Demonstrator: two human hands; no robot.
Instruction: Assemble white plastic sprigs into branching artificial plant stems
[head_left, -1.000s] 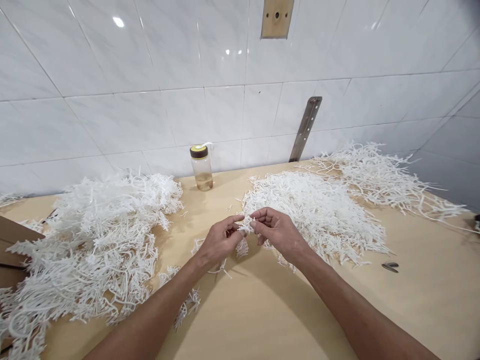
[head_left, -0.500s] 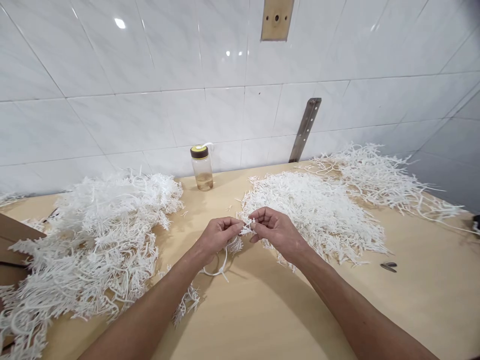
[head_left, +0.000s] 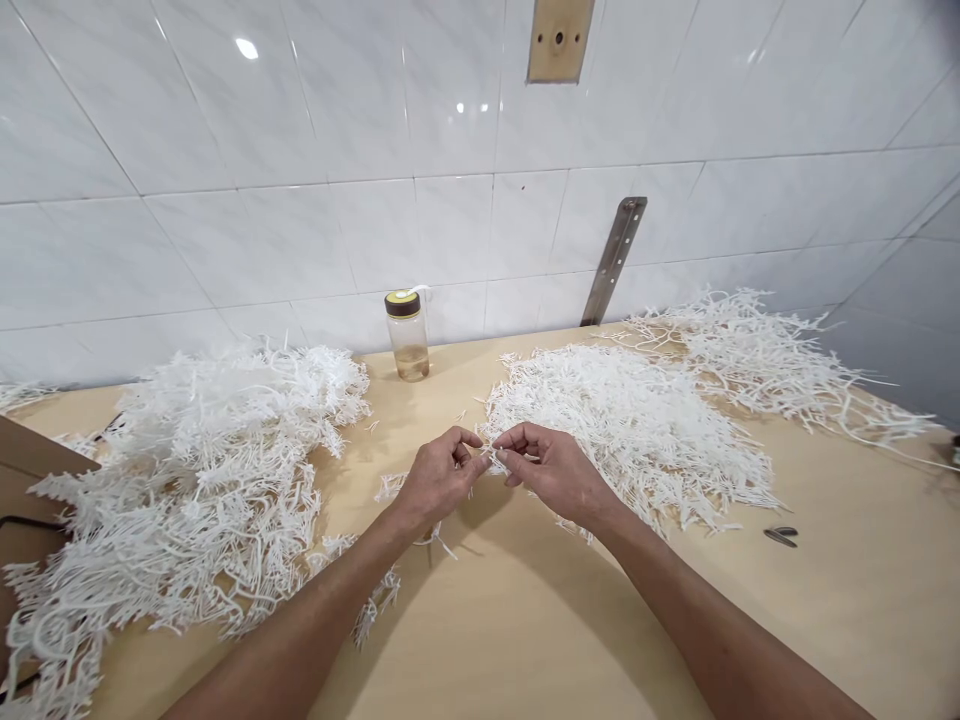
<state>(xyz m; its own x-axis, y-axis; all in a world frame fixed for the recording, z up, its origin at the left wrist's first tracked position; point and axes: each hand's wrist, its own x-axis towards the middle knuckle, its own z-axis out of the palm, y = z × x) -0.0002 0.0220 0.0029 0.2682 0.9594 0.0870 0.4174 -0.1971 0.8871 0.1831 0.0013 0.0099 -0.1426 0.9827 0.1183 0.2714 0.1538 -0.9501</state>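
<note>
Head view. Left hand [head_left: 442, 475] and right hand [head_left: 555, 470] meet over the table [head_left: 495, 620], at the near left edge of the middle pile [head_left: 630, 430]. Between their fingertips: a small white piece [head_left: 491, 453], thin and branched. Right thumb and forefinger pinch it; left thumb and forefinger close on its other side, tips almost meeting the right ones. Remaining fingers curled, partly hidden behind thumbs and palms. Outline of the piece hard to read, white against white pile; exact contact points lost.

Left forearm covers part of some loose strands [head_left: 439, 540] and the upper part of a small clump [head_left: 375, 605]; how far either runs beneath the arm, cannot tell. Both forearms cut by the bottom edge.

Left pile [head_left: 187, 500] tall and tangled, overlapping a brown box [head_left: 37, 455] that the left edge cuts off. Right pile [head_left: 765, 345], longer strands, against the wall. Dark object at the right edge cropped, unidentifiable.

Bottle [head_left: 409, 345] upright near the wall, dark lid, some amber liquid; any print on it too small to make out. Small dark tool [head_left: 781, 537] right of the middle pile, kind unclear.
</note>
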